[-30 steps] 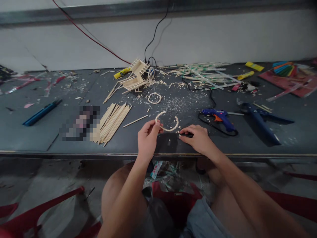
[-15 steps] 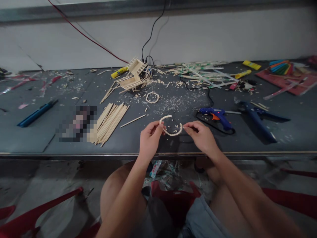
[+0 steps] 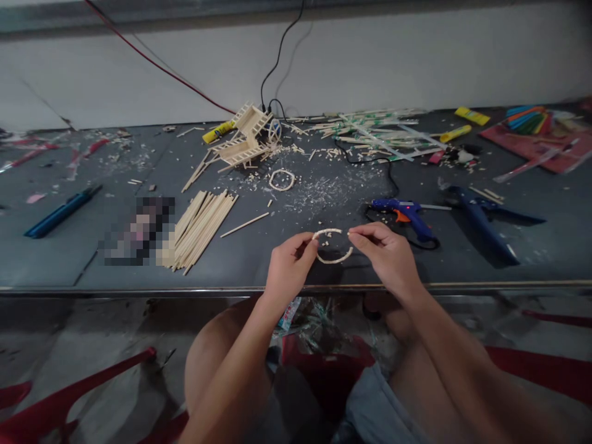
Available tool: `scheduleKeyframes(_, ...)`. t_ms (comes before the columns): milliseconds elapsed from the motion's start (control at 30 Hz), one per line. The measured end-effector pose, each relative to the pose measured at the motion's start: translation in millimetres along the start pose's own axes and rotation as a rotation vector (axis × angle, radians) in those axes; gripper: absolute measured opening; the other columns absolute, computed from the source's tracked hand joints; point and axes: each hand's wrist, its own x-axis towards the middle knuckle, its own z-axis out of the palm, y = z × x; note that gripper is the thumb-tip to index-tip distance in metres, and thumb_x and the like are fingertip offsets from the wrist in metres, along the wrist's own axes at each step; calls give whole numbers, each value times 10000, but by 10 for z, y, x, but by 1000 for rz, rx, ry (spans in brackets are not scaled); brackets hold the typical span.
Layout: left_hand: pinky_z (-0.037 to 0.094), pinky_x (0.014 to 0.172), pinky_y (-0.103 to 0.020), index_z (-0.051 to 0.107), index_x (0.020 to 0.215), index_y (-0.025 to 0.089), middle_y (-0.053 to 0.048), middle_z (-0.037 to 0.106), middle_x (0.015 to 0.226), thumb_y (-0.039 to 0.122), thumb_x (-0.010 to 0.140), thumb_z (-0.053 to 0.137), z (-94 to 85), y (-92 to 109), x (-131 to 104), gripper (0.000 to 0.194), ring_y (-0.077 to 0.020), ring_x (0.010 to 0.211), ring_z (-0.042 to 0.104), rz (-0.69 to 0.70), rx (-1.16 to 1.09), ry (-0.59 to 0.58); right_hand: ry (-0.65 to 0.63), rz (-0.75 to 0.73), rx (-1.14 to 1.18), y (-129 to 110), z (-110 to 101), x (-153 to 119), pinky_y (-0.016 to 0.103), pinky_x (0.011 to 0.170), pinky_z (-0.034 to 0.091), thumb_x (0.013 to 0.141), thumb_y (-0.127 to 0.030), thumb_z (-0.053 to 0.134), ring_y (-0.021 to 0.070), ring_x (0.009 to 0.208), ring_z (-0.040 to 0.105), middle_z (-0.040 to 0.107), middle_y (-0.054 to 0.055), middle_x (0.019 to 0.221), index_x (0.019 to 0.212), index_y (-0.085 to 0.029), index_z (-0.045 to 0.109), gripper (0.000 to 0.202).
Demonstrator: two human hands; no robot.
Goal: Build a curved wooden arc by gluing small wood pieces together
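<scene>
Both of my hands hold a small pale wooden ring (image 3: 333,248), bent nearly closed, just above the dark table's front edge (image 3: 139,287). My left hand (image 3: 290,265) pinches its left side between thumb and fingers. My right hand (image 3: 387,253) pinches its upper right end. A second, finished ring (image 3: 282,179) lies flat farther back among wood chips. A loose single stick (image 3: 244,224) lies to the left of my hands.
A bundle of pale sticks (image 3: 198,228) lies left of my hands. A blue glue gun (image 3: 407,214) with black cord and a blue cutter (image 3: 481,221) lie right. A stick model (image 3: 247,139) stands at the back. A blue tool (image 3: 60,211) lies far left.
My right hand left the table and took the ring's free end. Both hands lifted the piece toward me and bent its open arc into a nearly closed ring.
</scene>
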Motion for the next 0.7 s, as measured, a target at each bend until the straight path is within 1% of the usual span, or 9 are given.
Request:
scheduleKeyframes(133,465,674,-209,713,946,206,3,723,828,357,876,550,16,29,-5,233,-124,722,627,21,26,-11,7,-35,-9,-23,7,-18,293,696,454,780,-383,697,161,802,610,692,27,872,843,-232,742,169)
scheduleKeyframes(300,468,710,-230,708,954,200,-14,735,871,332,881,542,28,30,-3,225,-138,755,640,49,76,-26,46,-76,-8,-28,29,-34,296,687,463,784,-360,694,160,781,608,691,28,861,843,-233,741,148)
scheduleKeyframes(500,474,735,-262,713,945,208,-32,741,877,307,870,555,32,10,-1,202,-158,759,647,100,73,-2,63,-73,-27,-35,46,-44,316,689,480,789,-374,683,175,779,611,692,38,858,843,-235,740,159)
scheduleKeyframes(700,481,729,-263,706,963,205,-38,742,916,297,881,539,34,6,-10,208,-160,783,657,116,89,-18,70,-76,-31,-37,49,-46,317,689,481,789,-359,686,172,771,613,695,33,851,839,-240,741,141)
